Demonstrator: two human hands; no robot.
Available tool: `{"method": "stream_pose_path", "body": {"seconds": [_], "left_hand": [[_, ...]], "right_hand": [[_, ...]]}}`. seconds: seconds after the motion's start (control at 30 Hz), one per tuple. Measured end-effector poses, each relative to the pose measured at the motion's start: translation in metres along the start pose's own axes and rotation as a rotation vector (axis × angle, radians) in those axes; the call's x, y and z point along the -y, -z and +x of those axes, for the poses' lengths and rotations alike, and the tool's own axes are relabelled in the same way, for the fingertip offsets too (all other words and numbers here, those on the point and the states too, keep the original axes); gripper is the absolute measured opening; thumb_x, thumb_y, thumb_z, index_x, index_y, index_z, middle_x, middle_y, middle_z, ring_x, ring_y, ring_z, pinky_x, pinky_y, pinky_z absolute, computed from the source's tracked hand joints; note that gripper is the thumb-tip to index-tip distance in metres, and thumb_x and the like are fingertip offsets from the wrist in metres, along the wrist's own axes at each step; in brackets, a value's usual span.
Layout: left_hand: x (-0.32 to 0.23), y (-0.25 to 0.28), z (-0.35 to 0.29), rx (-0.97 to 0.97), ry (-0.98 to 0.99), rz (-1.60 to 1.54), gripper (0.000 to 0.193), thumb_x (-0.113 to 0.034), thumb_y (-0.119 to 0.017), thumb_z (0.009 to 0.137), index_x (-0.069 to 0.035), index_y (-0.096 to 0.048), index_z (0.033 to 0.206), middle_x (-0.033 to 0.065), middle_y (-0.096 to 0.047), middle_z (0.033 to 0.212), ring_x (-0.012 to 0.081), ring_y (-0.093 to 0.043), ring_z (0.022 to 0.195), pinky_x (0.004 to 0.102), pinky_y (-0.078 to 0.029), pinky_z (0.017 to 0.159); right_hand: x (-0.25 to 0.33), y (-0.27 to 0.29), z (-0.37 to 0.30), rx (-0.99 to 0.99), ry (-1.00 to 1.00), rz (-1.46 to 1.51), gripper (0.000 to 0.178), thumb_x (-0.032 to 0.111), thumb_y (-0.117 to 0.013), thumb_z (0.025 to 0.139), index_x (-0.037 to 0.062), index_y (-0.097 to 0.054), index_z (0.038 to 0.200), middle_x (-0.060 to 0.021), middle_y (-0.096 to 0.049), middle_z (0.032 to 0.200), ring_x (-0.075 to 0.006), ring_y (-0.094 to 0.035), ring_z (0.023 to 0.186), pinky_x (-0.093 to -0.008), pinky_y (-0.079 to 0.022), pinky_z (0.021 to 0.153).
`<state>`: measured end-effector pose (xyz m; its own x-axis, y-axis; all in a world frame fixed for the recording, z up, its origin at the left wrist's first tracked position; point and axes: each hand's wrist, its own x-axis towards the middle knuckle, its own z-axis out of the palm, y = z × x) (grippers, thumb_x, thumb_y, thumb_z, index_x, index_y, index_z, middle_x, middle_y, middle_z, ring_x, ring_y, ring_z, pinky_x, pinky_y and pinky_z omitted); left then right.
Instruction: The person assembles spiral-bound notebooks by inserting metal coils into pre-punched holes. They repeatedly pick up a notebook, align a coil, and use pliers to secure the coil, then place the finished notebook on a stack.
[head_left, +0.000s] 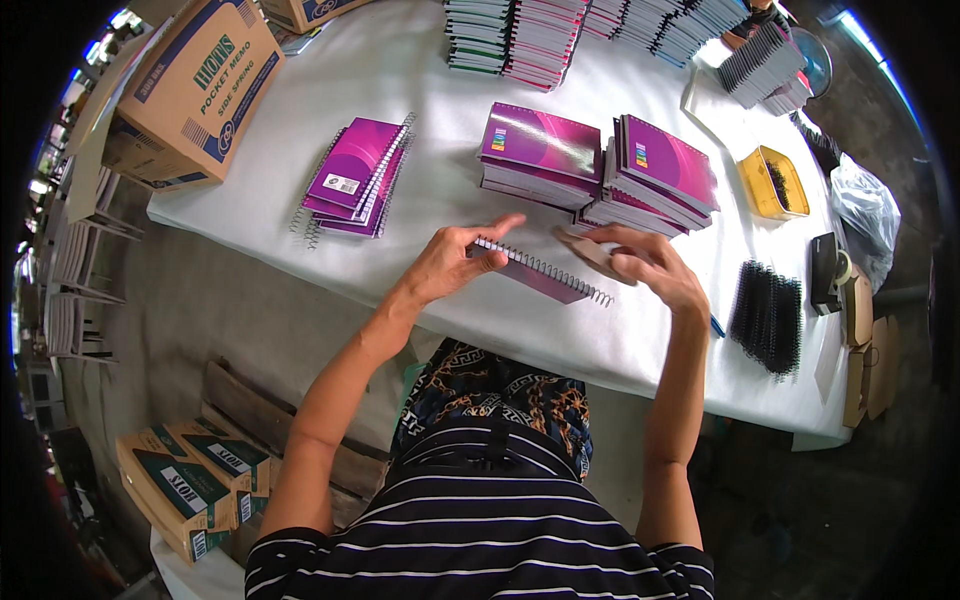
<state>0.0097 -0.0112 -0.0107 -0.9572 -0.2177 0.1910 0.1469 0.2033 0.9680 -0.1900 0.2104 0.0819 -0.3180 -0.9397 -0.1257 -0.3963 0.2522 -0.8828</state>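
My left hand (455, 262) grips one end of a purple spiral-bound notebook (540, 275), held just above the white table (400, 80); its wire coil faces me. My right hand (645, 265) is at the notebook's other end, fingers closed on a flat brown cardboard piece (590, 250). Right behind the hands stand two stacks of purple notebooks (600, 165). A smaller, fanned pile of purple spiral notebooks (355, 175) lies to the left.
Tall notebook stacks (520, 35) line the far edge. A cardboard box (195, 95) sits on the left corner, more boxes (190, 480) on the floor. Black binding coils (768, 315), a yellow tray (770, 182) and a tape dispenser (828, 270) lie at right.
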Motion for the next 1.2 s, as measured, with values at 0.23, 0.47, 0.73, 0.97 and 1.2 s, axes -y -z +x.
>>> {"method": "stream_pose_path", "body": {"seconds": [0.23, 0.47, 0.73, 0.97, 1.2], "left_hand": [[-0.010, 0.000, 0.000, 0.089, -0.019, -0.339, 0.060, -0.037, -0.069, 0.087, -0.009, -0.053, 0.138, 0.0118, -0.051, 0.144, 0.0255, -0.040, 0.139, 0.0384, -0.030, 0.116], [-0.016, -0.003, -0.009, 0.036, 0.011, -0.144, 0.065, -0.043, -0.063, 0.090, -0.007, -0.047, 0.142, 0.0063, -0.050, 0.145, 0.0257, -0.038, 0.140, 0.0360, -0.031, 0.115], [-0.045, -0.026, -0.013, -0.119, 0.048, 0.179, 0.056, -0.031, -0.065, 0.091, -0.012, -0.050, 0.141, 0.0093, -0.059, 0.135, 0.0315, -0.055, 0.124, 0.0401, -0.047, 0.100], [-0.065, -0.051, -0.018, -0.302, -0.182, 0.806, 0.073, -0.005, -0.070, 0.081, -0.014, -0.040, 0.147, 0.0120, -0.062, 0.127, 0.0376, -0.057, 0.118, 0.0456, -0.048, 0.097], [-0.067, -0.051, -0.022, -0.323, -0.177, 0.813, 0.081, 0.011, -0.063, 0.073, -0.011, -0.039, 0.147, 0.0126, -0.059, 0.131, 0.0374, -0.055, 0.122, 0.0457, -0.047, 0.099]], "right_hand": [[-0.043, -0.006, -0.065, -0.380, -0.044, -0.395, 0.059, 0.045, -0.074, 0.076, 0.0037, -0.068, 0.118, -0.0192, -0.061, 0.122, -0.0324, -0.055, 0.117, -0.0450, -0.045, 0.097], [-0.090, -0.028, -0.122, -0.723, -0.355, -1.064, 0.071, 0.039, -0.074, 0.082, 0.0166, -0.047, 0.143, -0.0155, -0.036, 0.150, -0.0324, -0.034, 0.137, -0.0500, -0.024, 0.114], [-0.063, -0.058, -0.114, -0.925, -0.218, -0.698, 0.036, 0.005, -0.057, 0.095, 0.0098, -0.057, 0.130, -0.0168, -0.058, 0.111, -0.0306, -0.060, 0.097, -0.0430, -0.050, 0.080], [0.039, -0.131, -0.057, -0.679, 0.347, -0.525, 0.043, 0.013, -0.076, 0.078, 0.0067, -0.063, 0.118, -0.0099, -0.057, 0.100, -0.0261, -0.056, 0.082, -0.0383, -0.048, 0.071], [0.045, -0.131, -0.045, -0.588, 0.326, -0.426, 0.031, 0.013, -0.072, 0.083, 0.0053, -0.064, 0.111, -0.0094, -0.058, 0.093, -0.0243, -0.057, 0.075, -0.0356, -0.048, 0.065]]}}
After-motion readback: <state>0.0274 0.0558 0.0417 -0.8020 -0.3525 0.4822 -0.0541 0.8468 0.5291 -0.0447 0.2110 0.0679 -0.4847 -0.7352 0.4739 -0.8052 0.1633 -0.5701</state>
